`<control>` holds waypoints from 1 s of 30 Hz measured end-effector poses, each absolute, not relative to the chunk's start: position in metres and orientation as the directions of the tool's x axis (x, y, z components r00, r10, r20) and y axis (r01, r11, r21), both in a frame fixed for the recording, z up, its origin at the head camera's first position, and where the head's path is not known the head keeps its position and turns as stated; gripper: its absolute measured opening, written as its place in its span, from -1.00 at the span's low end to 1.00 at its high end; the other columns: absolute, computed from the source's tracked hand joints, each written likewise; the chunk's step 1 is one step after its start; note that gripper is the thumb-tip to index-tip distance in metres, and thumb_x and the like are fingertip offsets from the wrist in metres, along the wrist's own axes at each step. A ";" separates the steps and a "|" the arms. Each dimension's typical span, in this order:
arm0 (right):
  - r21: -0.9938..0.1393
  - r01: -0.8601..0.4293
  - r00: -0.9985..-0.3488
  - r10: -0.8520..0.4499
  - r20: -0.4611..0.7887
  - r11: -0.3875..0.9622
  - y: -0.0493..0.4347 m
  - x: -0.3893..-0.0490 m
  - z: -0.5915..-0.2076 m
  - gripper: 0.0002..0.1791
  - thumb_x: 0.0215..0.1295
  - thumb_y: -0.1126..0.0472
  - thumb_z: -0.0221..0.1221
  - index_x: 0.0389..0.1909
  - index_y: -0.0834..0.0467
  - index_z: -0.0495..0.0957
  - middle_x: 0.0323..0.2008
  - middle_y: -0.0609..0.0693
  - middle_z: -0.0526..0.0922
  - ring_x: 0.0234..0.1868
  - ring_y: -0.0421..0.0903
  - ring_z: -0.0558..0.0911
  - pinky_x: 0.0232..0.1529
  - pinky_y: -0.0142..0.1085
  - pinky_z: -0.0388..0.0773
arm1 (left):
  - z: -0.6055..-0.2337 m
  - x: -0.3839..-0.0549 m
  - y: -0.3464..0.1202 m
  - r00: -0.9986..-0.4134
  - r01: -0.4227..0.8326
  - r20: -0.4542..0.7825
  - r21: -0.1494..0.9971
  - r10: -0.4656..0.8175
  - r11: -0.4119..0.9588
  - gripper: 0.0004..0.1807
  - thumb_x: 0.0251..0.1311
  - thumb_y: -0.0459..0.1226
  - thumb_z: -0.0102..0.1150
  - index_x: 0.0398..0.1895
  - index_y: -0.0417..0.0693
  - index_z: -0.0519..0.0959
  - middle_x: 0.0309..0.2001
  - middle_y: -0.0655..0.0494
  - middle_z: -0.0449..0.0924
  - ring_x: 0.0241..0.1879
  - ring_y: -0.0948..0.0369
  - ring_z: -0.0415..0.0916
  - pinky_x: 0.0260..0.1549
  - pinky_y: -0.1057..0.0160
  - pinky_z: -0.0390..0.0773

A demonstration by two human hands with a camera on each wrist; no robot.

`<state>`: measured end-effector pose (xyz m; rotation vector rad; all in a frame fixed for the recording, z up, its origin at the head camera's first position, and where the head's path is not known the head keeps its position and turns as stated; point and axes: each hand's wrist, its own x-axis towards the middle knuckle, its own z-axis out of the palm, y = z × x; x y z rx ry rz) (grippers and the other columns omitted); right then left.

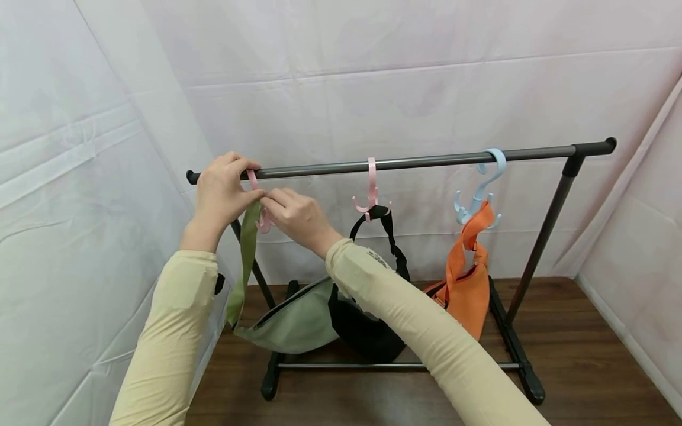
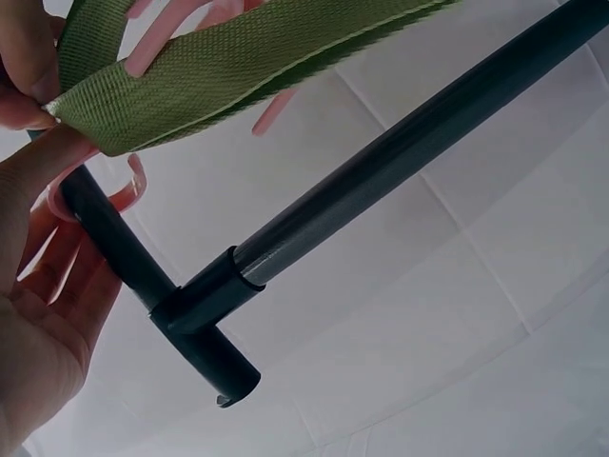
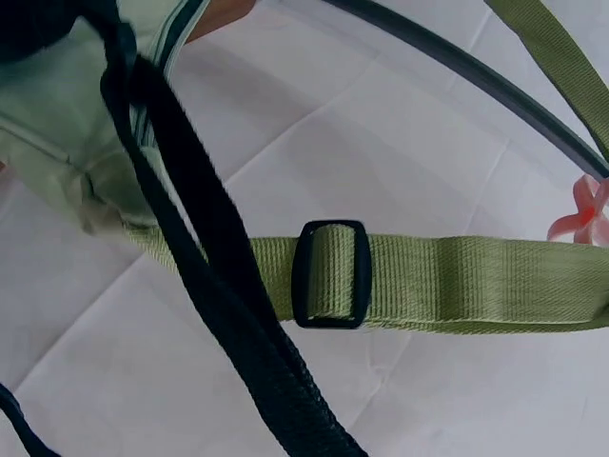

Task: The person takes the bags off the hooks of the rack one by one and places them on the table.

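At the rail's left end, my left hand curls round the top of a pink bag hook, its thumb against the green strap. My right hand pinches that strap beside the hook's lower prongs, fingertips meeting the left thumb. The strap passes over a prong in the left wrist view. It leads down to a grey-green waist bag hanging low on the left. A black slider buckle sits on the strap in the right wrist view. My right hand's fingertips are partly hidden.
The black garment rack's rail runs across. A second pink hook bears a black bag, partly behind my right sleeve. At the right, a blue hook carries an orange bag. White cloth hangs behind, above a wooden floor.
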<state>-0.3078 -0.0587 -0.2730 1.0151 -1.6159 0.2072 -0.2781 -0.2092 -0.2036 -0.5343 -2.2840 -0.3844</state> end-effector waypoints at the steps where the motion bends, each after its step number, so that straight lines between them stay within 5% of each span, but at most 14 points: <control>1: 0.396 -0.690 0.050 -0.506 0.861 0.607 -0.059 -0.308 -0.273 -0.85 0.31 0.23 0.15 -0.24 0.18 0.66 -0.32 -0.06 0.66 -0.30 -0.17 0.65 -0.26 -0.51 0.58 | -0.202 -0.278 -0.209 -0.651 0.476 0.714 0.119 0.258 0.871 -0.62 -0.18 -0.41 0.46 -0.20 -0.29 0.63 -0.25 -0.16 0.57 -0.22 -0.10 0.48 -0.27 -0.03 0.48; 11: 0.583 -0.535 0.155 -0.608 0.779 0.611 -0.059 -0.308 -0.268 -0.73 0.40 0.37 -0.04 -0.25 0.13 0.66 -0.28 -0.08 0.63 -0.28 -0.21 0.61 -0.31 -0.55 0.54 | -0.191 -0.278 -0.208 -0.720 0.444 0.641 0.133 0.265 0.886 -0.66 -0.14 -0.39 0.43 -0.21 -0.28 0.63 -0.24 -0.16 0.57 -0.27 -0.07 0.45 -0.34 0.00 0.46; 18: 0.554 -0.526 0.141 -0.576 0.805 0.646 -0.062 -0.307 -0.265 -0.71 0.35 0.43 -0.04 -0.28 0.12 0.65 -0.31 -0.09 0.62 -0.37 -0.23 0.57 -0.45 -0.55 0.48 | -0.190 -0.282 -0.209 -0.727 0.437 0.637 0.138 0.258 0.889 -0.70 -0.13 -0.41 0.38 -0.24 -0.27 0.65 -0.29 -0.12 0.56 -0.34 -0.02 0.43 -0.36 0.03 0.43; 30: 0.473 -0.613 0.138 -0.503 0.853 0.633 -0.056 -0.302 -0.266 -0.78 0.36 0.37 0.04 -0.24 0.15 0.66 -0.33 -0.08 0.62 -0.35 -0.20 0.60 -0.33 -0.55 0.55 | -0.192 -0.283 -0.208 -0.743 0.422 0.622 0.150 0.246 0.894 -0.62 -0.12 -0.34 0.42 -0.16 -0.27 0.62 -0.20 -0.16 0.56 -0.21 -0.07 0.45 -0.29 -0.02 0.46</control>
